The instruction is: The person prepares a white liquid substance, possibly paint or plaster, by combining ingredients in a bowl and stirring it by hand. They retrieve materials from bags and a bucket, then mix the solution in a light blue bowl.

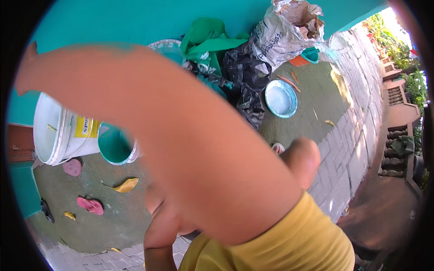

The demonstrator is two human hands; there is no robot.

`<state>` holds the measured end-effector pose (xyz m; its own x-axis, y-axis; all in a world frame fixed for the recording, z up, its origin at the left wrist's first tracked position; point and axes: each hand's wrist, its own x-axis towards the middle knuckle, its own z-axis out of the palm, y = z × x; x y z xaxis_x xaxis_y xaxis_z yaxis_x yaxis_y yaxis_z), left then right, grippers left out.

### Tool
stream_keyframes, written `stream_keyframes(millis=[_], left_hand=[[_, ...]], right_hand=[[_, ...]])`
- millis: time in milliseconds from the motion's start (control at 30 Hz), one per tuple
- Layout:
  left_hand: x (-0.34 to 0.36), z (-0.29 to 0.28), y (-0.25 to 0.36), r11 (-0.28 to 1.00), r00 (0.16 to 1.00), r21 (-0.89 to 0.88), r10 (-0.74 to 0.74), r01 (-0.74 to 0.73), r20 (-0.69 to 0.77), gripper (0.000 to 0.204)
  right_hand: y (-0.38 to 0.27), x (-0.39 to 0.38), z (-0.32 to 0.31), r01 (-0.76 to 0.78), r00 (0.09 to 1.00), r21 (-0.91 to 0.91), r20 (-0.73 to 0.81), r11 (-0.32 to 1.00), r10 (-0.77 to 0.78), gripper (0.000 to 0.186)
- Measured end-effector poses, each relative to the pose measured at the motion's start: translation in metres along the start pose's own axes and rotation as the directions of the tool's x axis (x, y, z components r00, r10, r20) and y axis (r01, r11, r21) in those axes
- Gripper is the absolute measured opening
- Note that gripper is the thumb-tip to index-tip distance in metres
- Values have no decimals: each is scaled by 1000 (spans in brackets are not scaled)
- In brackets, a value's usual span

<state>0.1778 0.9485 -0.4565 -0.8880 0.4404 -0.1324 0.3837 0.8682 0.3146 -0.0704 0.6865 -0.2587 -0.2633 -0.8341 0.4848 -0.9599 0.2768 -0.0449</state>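
My right arm, in a yellow sleeve (294, 235), crosses the middle of the view toward the upper left and hides much behind it. At the far left rim, my right hand (28, 70) is near the teal wall (113, 22); its fingers are blurred and partly cut off. Low in the middle, my left hand (165, 226) rests by my bent leg, its fingers hidden behind the right arm. Below the right forearm, a white bucket (61, 131) lies on its side beside a green-lined bucket (115, 144). Nothing held shows in either hand.
A blue-rimmed basin (281, 99) stands on the concrete near black plastic bags (246, 67), green plastic (208, 36), a white sack (280, 36) and an orange bucket (300, 60). A pink slipper (90, 205) and yellow leaf (126, 185) lie left; paving (339, 167) runs right.
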Motion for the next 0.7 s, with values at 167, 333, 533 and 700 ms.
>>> stream_keyframes(millis=[167,333,533,700], left_hand=[[29,1,29,997,999,-76,-9,5,-49,12],[70,-11,72,989,992,-121,-98,88,-77,14],[151,-28,120,992,985,-60,-120,113,-121,18],[253,-13,117,979,975,40,-197,202,-100,22]], right_hand=[[54,-277,-104,53,972,205,-237,977,-3,40],[157,-520,-183,-335,940,291,43,896,337,39],[205,-667,-147,-746,544,-138,437,651,716,60],[173,-681,-76,-538,841,331,263,775,472,20]])
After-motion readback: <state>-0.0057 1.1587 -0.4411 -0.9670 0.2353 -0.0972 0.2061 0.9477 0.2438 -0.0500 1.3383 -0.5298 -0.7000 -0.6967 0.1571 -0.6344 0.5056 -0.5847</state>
